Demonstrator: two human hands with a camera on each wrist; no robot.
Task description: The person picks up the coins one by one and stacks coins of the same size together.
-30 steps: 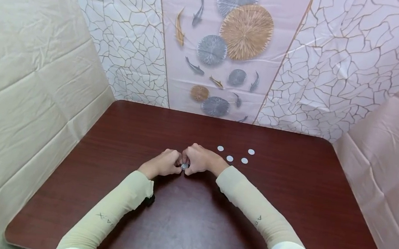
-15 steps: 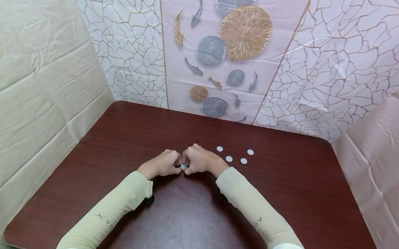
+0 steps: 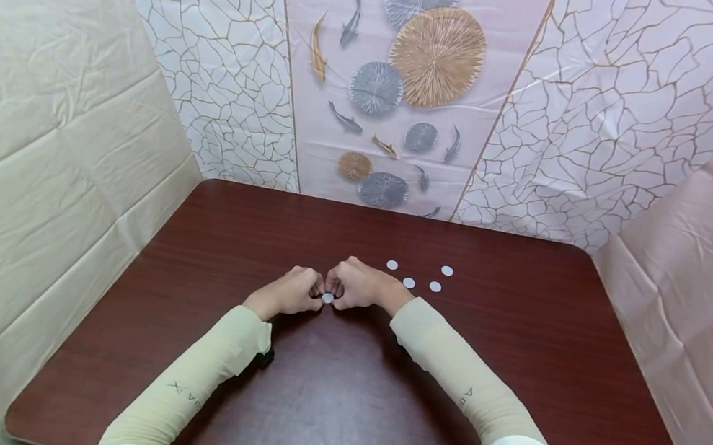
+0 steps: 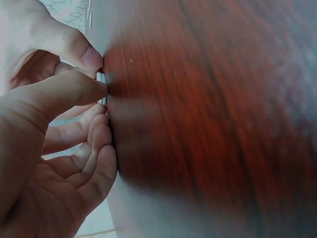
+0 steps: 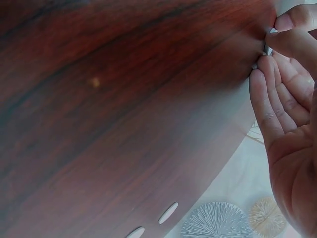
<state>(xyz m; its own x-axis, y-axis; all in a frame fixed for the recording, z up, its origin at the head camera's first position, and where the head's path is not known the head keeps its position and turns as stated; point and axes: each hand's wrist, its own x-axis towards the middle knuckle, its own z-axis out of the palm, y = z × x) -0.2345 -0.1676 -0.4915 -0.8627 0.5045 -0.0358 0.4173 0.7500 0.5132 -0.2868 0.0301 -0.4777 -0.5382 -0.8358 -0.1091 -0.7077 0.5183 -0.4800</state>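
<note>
A small white disc (image 3: 327, 298) lies at the tabletop between both hands, near the middle of the table. In the left wrist view the disc (image 4: 101, 78) appears edge-on, with a line along its rim as if layered. My left hand (image 3: 290, 292) holds its left side between thumb (image 4: 84, 91) and fingers. From the right, my right hand (image 3: 356, 284) pinches at the same disc, its thumb (image 5: 292, 44) covering part of the edge. The other fingers of both hands are bent and rest at the tabletop.
Several more white discs lie flat behind and right of the right hand, one of them (image 3: 409, 283) close to the wrist. The dark red-brown table (image 3: 512, 355) ends at a patterned cloth backdrop (image 3: 372, 137). Plain cloth (image 3: 64, 148) hangs on the left side.
The right hand has shifted slightly right, and its thumb and fingers have spread a little, so more of the disc shows. The left hand has hardly moved.
</note>
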